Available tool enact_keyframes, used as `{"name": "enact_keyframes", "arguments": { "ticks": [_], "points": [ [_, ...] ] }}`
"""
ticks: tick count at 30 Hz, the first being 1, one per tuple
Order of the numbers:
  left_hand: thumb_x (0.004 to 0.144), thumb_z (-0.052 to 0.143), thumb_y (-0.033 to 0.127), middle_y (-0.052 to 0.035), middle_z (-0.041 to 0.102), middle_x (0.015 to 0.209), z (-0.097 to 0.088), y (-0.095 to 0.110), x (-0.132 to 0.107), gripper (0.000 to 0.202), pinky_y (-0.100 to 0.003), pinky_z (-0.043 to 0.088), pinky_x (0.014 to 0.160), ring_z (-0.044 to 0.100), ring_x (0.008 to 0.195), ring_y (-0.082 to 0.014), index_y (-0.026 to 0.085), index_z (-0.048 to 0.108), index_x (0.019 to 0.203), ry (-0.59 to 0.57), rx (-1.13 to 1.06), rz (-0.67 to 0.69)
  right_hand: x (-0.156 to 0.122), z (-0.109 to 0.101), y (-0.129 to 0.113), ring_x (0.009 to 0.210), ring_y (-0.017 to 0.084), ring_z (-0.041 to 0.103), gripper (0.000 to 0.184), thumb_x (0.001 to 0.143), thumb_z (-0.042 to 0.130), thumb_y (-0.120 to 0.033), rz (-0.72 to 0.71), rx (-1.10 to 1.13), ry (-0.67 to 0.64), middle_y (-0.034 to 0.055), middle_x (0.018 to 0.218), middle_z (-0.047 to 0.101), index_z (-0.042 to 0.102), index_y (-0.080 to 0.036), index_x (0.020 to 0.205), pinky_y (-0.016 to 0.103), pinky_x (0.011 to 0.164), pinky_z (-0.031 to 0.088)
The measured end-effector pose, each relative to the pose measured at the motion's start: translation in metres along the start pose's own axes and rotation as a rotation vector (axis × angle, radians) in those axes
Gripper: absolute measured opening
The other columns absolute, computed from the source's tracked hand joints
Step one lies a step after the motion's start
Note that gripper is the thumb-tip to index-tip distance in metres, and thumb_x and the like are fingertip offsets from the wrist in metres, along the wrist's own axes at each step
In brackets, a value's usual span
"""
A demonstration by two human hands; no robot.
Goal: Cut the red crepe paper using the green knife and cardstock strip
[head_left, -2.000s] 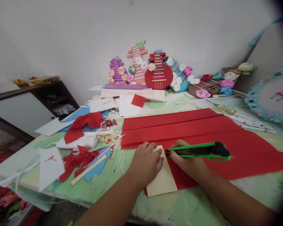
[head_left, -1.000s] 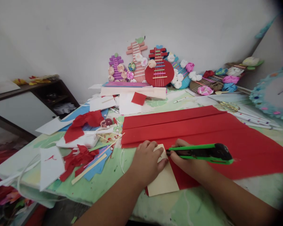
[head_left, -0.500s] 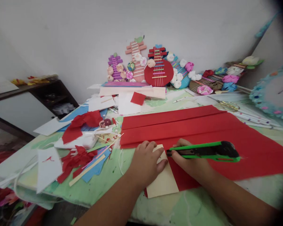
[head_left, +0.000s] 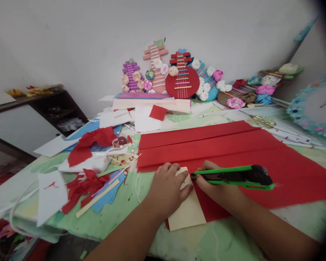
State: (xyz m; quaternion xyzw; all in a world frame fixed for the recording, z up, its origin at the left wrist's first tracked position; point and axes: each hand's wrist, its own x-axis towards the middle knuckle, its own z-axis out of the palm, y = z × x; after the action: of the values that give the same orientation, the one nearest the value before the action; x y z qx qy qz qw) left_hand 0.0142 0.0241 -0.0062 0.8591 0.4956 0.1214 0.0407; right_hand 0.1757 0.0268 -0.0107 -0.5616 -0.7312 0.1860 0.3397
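Green cutter — held crosswise, pointing left.

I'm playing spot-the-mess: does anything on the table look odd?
Yes: a red scrap lies crumpled and ragged beside some strips, left of the red sheet. It looks messy because that sheet is spread out.

dim, soft light greys the wall; edges blur, right corners blacken.

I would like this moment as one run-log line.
left hand: on card; right hand: holds cutter, tip near card's edge; red sheet: under card; scissors: beyond red sheet
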Motion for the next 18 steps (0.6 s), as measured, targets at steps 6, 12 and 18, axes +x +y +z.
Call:
{"name": "enact_keyframes", "arguments": {
  "ticks": [6, 12, 18],
  "points": [
    [0.081, 0.051, 0.038, -0.0052, 0.052, 0.108, -0.0005, 0.0012, -0.0008, 0.03, -0.04, 0.035, 0.085, 0.042, 0.099, -0.0249, 0.025, 0.054, 0.108, 0.003, 0.013, -0.007, -0.0014, 0.0007, 0.0031, 0.051, 0.011, 0.046, 0.017, 0.071, 0.044, -0.023, 0.011, -0.006, 0.0, -0.0052, 0.055, 0.041, 0.031, -0.023, 0.06, 0.024, 0.05, 0.038],
    [0.081, 0.051, 0.04, -0.005, 0.051, 0.109, 0.0003, 0.0006, -0.0015, 0.031, -0.04, 0.035, 0.085, 0.042, 0.1, -0.0246, 0.025, 0.054, 0.108, 0.005, 0.011, -0.011, -0.0007, -0.0007, 0.003, 0.049, 0.011, 0.045, 0.018, 0.069, 0.044, -0.02, -0.007, -0.008, 0.06, -0.0047, 0.052, 0.041, 0.032, -0.023, 0.057, 0.023, 0.048, 0.038],
    [0.082, 0.049, 0.039, -0.0051, 0.051, 0.109, 0.0005, 0.0009, -0.0024, 0.03, -0.04, 0.034, 0.086, 0.042, 0.101, -0.0251, 0.025, 0.053, 0.108, 0.012, 0.01, -0.015, -0.0001, -0.0014, 0.0009, 0.047, 0.011, 0.044, 0.017, 0.067, 0.044, -0.021, -0.01, -0.016, 0.062, -0.005, 0.05, 0.042, 0.032, -0.023, 0.056, 0.023, 0.046, 0.038]
  ]
}}
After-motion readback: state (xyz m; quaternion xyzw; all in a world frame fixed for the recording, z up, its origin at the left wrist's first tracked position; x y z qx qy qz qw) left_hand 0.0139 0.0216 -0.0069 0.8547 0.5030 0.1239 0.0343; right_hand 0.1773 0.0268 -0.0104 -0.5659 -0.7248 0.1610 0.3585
